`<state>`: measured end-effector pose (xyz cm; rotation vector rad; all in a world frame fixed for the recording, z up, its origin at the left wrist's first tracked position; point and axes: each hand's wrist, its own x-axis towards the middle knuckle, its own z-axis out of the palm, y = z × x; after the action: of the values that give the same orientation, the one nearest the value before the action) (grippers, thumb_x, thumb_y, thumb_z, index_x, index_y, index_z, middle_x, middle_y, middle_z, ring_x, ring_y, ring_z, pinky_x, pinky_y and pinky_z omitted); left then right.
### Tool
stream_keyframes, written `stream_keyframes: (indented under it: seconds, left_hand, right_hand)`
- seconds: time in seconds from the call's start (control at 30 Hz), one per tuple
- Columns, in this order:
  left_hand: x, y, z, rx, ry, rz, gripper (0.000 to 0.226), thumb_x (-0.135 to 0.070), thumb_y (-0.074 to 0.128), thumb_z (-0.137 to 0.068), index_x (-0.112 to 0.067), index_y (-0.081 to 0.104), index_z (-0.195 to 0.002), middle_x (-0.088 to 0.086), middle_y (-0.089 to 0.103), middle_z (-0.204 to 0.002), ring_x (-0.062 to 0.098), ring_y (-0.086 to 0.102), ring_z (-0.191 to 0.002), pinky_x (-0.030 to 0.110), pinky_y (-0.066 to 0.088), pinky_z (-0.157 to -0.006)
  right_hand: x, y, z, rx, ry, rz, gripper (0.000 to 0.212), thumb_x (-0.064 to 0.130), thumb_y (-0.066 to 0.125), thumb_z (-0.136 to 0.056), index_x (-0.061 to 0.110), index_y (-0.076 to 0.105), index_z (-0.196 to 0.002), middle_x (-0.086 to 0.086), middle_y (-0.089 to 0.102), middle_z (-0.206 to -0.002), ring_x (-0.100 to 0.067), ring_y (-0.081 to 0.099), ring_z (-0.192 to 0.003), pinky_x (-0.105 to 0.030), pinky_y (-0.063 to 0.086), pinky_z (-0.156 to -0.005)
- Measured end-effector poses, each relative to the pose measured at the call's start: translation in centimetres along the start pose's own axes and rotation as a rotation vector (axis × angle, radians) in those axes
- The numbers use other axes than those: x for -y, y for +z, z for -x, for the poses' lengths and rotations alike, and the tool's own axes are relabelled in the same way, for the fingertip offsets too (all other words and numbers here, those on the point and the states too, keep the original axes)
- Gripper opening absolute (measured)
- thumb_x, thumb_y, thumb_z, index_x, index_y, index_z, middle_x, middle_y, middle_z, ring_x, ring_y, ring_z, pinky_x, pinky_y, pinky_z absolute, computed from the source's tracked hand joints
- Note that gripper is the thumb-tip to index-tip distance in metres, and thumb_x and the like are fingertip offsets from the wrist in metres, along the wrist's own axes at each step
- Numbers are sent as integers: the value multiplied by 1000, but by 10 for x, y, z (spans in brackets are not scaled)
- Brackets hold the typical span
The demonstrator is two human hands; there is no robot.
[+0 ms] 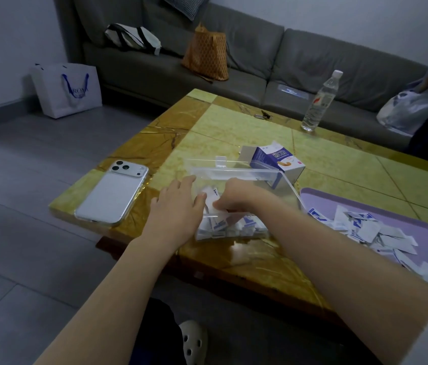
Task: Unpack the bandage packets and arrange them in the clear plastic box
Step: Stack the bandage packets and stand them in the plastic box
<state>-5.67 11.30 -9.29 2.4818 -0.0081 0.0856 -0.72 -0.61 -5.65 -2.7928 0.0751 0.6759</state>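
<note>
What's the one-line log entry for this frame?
phase: filling clear box | left hand: flat against box side | right hand: inside box, on bandage packets, grip unclear | tray: holds loose packets

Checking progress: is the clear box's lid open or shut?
Open: the lid is swung back, and the right hand reaches inside the clear box.
</note>
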Motion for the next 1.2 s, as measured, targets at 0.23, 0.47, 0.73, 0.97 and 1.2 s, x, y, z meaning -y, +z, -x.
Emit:
stream_keyframes:
  seconds: [0.23, 0.47, 0.73, 0.97, 1.2]
  left_hand:
    - [2, 1, -1, -7, 16, 3, 48, -38, 36, -98, -23, 29, -143, 6, 42, -136, 24, 39, -125, 42, 31, -102]
    - [4, 2, -1, 3, 18, 28, 48, -38, 36, -98, -24, 27, -143, 6, 42, -136, 24, 40, -125, 42, 35, -102]
    - [2, 2, -1, 16, 11, 54, 50, -37, 35, -99, -22, 25, -145, 8, 39, -139, 25, 38, -127, 43, 35, -103]
    - [2, 3, 0, 28, 9, 50, 50, -36, 34, -99, -22, 23, -146, 9, 37, -141, 26, 37, -128, 44, 35, -104]
    - [1, 4, -1, 11, 5, 49, 50, -35, 34, -99, -22, 22, -145, 9, 38, -140, 25, 38, -127, 43, 35, -102]
  right_hand:
    - [5, -2, -3, -74, -25, 186, 33, 28, 51, -95, 8, 48, -68, -9, 66, -90, -24, 65, -83, -27, 50, -71]
    - [7, -2, -3, -183, 2, 145, 36, 23, 54, -93, 11, 37, -63, -2, 42, -70, -18, 49, -82, -23, 37, -53]
    - [3, -1, -11, -137, -75, 183, 27, 21, 59, -90, 9, 50, -68, -2, 53, -61, -13, 54, -53, -22, 47, -56]
    - [15, 4, -5, 21, -60, 308, 47, 49, 47, -93, 4, 56, -102, -3, 59, -78, -15, 52, -63, -24, 41, -62]
    - [17, 3, -10, 46, -30, 263, 36, 33, 52, -94, 5, 58, -114, -8, 65, -107, -19, 60, -89, -27, 43, -79]
